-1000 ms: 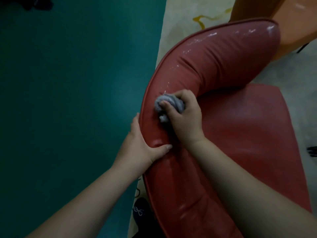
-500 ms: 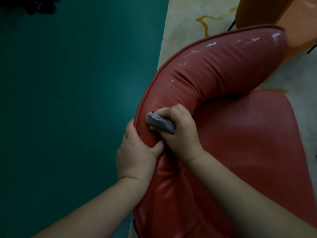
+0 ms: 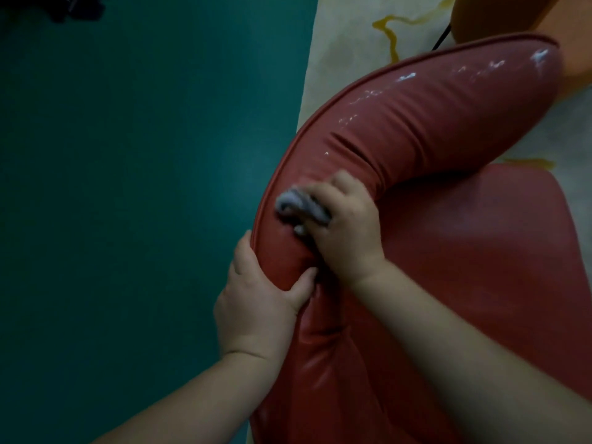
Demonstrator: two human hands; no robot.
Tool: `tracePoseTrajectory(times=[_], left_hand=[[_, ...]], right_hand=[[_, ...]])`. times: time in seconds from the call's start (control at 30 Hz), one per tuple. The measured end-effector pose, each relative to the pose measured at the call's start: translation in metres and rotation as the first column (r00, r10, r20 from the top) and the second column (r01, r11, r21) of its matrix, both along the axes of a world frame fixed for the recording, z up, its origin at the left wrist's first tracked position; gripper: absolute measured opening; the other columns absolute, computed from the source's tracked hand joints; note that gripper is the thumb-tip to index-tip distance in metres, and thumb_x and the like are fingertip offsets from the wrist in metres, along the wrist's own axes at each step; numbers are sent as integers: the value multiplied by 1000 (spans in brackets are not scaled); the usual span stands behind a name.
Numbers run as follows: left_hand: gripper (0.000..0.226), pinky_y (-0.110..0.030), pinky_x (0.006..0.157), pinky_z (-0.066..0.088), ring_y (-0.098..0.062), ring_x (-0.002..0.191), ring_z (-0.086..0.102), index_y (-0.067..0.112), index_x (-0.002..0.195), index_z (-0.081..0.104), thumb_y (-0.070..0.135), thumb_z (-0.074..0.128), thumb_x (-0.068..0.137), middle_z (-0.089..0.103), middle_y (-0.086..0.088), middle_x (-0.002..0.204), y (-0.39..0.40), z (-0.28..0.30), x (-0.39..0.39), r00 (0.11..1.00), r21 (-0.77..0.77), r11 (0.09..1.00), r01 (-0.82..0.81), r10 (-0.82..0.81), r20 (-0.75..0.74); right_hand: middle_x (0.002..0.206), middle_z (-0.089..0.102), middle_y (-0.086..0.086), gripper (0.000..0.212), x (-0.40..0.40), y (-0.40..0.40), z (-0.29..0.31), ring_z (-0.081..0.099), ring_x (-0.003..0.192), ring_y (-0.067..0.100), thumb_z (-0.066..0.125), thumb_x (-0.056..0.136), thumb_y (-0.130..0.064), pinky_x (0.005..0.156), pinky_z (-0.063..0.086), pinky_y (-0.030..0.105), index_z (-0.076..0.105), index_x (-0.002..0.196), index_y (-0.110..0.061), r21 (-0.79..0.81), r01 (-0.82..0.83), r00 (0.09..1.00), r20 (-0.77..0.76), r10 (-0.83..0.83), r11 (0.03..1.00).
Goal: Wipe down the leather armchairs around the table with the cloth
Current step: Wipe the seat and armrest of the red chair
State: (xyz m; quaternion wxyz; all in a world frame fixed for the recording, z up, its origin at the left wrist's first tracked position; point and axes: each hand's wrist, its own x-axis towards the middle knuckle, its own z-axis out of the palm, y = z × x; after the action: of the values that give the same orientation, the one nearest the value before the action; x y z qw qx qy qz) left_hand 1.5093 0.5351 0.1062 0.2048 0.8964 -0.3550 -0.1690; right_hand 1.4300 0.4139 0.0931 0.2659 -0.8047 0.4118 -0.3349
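my right hand [image 3: 347, 232] has its fingers curled round the bunched grey cloth [image 3: 298, 205], pressing it onto the curved padded backrest [image 3: 416, 123] of the red leather armchair [image 3: 496, 251], just inside the piped outer edge. my left hand [image 3: 256, 302] grips that same roll from outside, thumb dug into the leather, bracing it. i judge i'm midway through wiping the backrest. whitish streaks [image 3: 407, 78] show further along the roll toward its far end, so the next move calls for sliding the cloth that way with firm pressure. an orange chair [image 3: 528, 14] stands beyond.
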Motion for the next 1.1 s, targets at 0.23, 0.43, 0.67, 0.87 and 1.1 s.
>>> tracePoseTrajectory(times=[0.23,0.43,0.67,0.87,1.1], left_hand=[[100,-36,86,46,-29,112,58,22,140,36,69,67,58,56,-5,132,2,0,0,1000,-10,1000,-5,5,-2],[98,-38,87,46,-28,114,58,22,140,36,65,69,58,56,-5,133,3,0,1,1000,-23,1000,5,-6,-24],[101,-38,91,47,-27,115,57,22,141,34,71,67,59,55,-4,134,2,0,0,1000,-37,999,17,-18,-21],[100,-40,88,48,-31,113,58,20,140,36,70,65,58,56,-7,132,3,-1,1,1000,-37,999,18,-19,-12],[99,-39,87,47,-32,115,57,19,140,36,69,65,60,54,-8,134,1,-3,2,1000,-23,999,27,-27,-16]], right_hand=[[83,58,13,18,14,-34,0,56,76,31,71,79,-26,67,46,42,70,87,-10,10,236,972,23,-236,972],[79,54,-1,23,-16,36,-8,56,70,18,69,80,-35,62,48,33,72,94,-16,56,102,991,81,-107,993],[94,59,14,20,4,-66,2,57,84,35,69,74,-24,65,45,39,70,92,-14,-82,287,951,-93,-294,955],[85,58,10,15,-1,-29,-7,59,75,28,69,78,-25,64,46,38,68,84,-11,71,276,958,56,-280,958],[86,60,5,19,-17,13,-3,62,77,22,71,75,-23,63,52,39,72,92,-14,122,172,985,-32,-169,978]])
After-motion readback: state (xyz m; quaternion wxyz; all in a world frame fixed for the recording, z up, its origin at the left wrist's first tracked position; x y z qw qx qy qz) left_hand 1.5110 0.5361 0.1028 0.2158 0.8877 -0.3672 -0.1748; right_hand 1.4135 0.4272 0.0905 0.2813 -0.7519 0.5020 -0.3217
